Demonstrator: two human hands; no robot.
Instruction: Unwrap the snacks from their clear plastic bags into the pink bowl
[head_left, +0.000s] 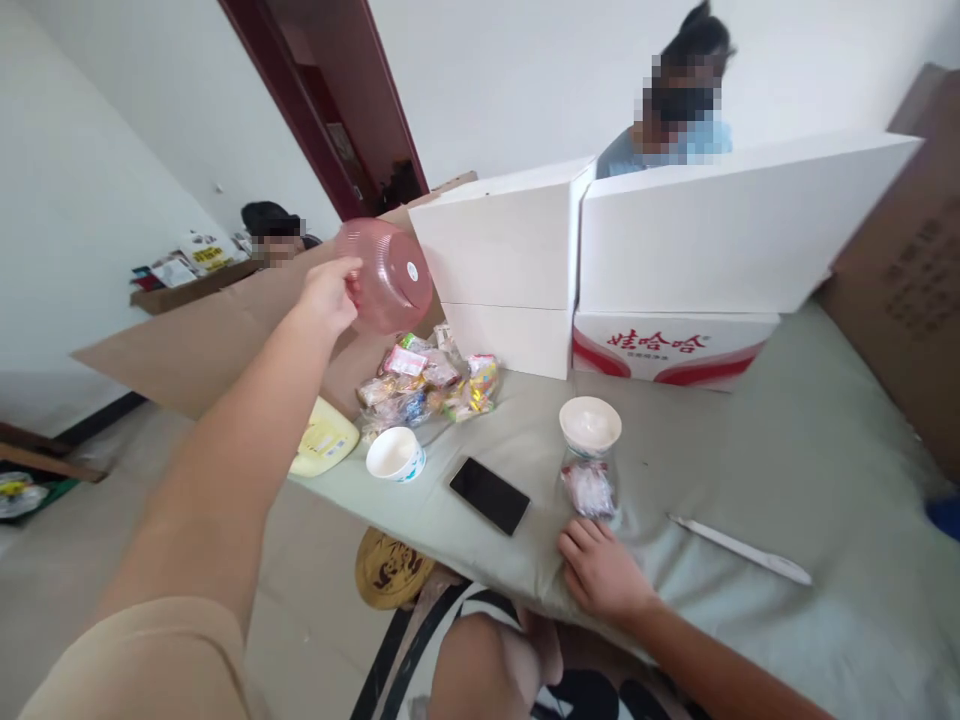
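Note:
My left hand (328, 295) is raised out in front and grips the rim of a pink translucent plastic bowl (386, 275), held tilted with its bottom facing me above a pile of wrapped sweets (427, 380). My right hand (600, 570) rests palm down on the grey-green tablecloth (787, 450) near the front edge, fingers spread, holding nothing. Just beyond its fingers stands a clear glass jar (590, 487) with wrapped sweets inside and a white bowl-like lid (590, 424) on top.
A black phone (489, 494), a small white cup (395, 453), a yellow packet (324, 440) and a white knife-like strip (739, 548) lie on the table. White boxes (675, 240) wall off the back, with a person behind. Brown cardboard (907, 280) stands at right.

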